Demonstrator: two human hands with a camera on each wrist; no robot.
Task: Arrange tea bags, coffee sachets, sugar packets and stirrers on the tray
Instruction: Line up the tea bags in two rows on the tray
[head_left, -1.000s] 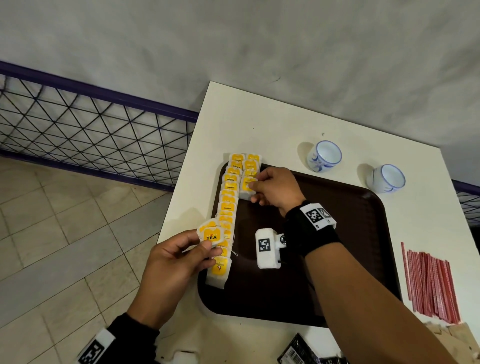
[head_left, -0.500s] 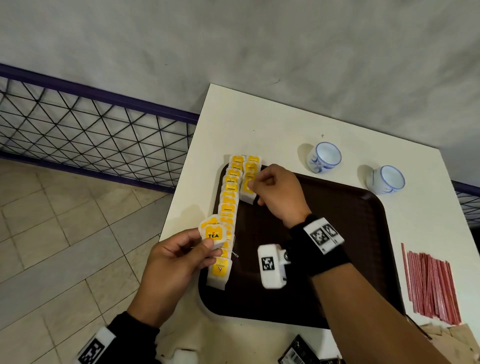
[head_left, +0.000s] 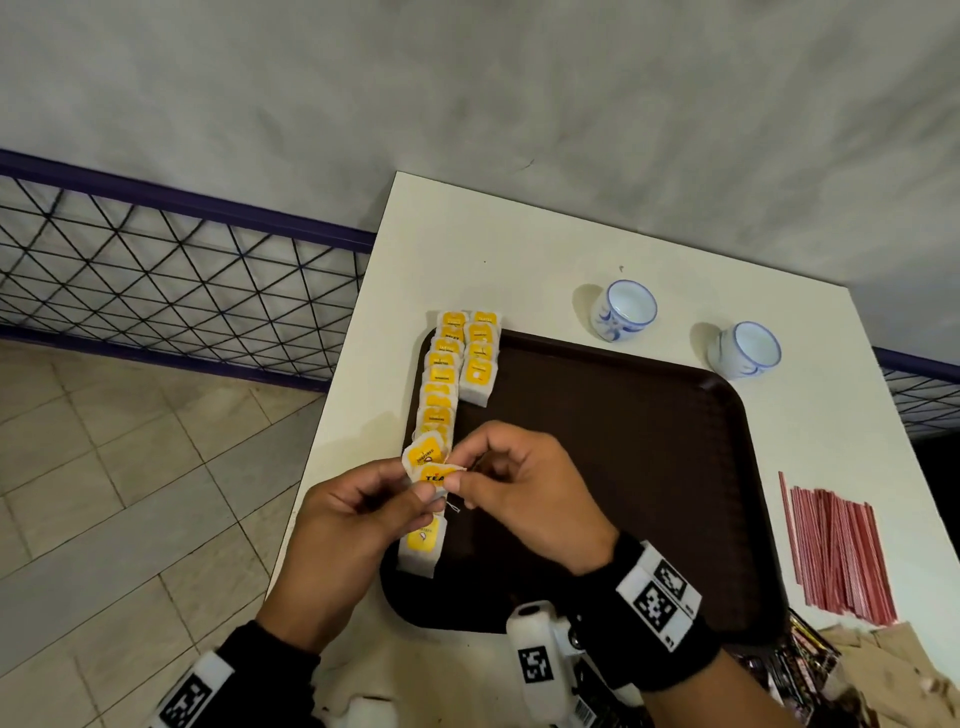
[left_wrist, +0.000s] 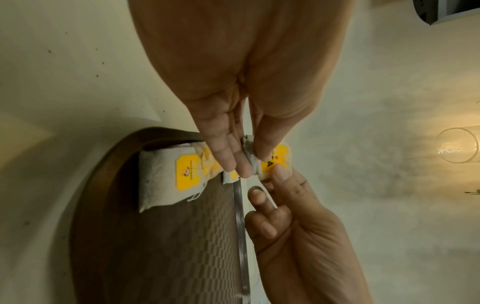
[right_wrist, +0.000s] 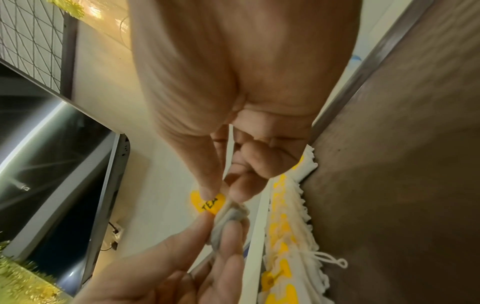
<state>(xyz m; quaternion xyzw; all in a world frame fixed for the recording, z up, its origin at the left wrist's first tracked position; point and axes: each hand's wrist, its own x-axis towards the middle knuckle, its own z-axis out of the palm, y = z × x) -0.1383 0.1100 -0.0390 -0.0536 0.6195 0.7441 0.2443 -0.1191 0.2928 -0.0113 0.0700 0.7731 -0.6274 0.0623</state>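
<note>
A dark brown tray (head_left: 649, 467) lies on the white table (head_left: 493, 260). A long row of yellow-tagged tea bags (head_left: 439, 395) runs down the tray's left edge, and a shorter second row (head_left: 478, 358) sits beside it at the far end. My left hand (head_left: 358, 525) holds a small stack of tea bags (head_left: 434, 467) above the tray's left edge. My right hand (head_left: 514, 488) pinches the top tea bag (left_wrist: 272, 162) of that stack, the one marked TEA (right_wrist: 207, 203). Red stirrers (head_left: 836, 551) lie on the table to the right of the tray.
Two blue-and-white cups (head_left: 626, 309) (head_left: 748, 348) stand beyond the tray's far edge. Dark sachets (head_left: 800, 660) and brown paper packets (head_left: 883, 675) lie at the near right corner. A wire-mesh fence (head_left: 182, 280) and tiled floor are left of the table.
My right hand has left the short second row at the tray's far end and come back to the stack in my left hand, where it now pinches the top tea bag.
</note>
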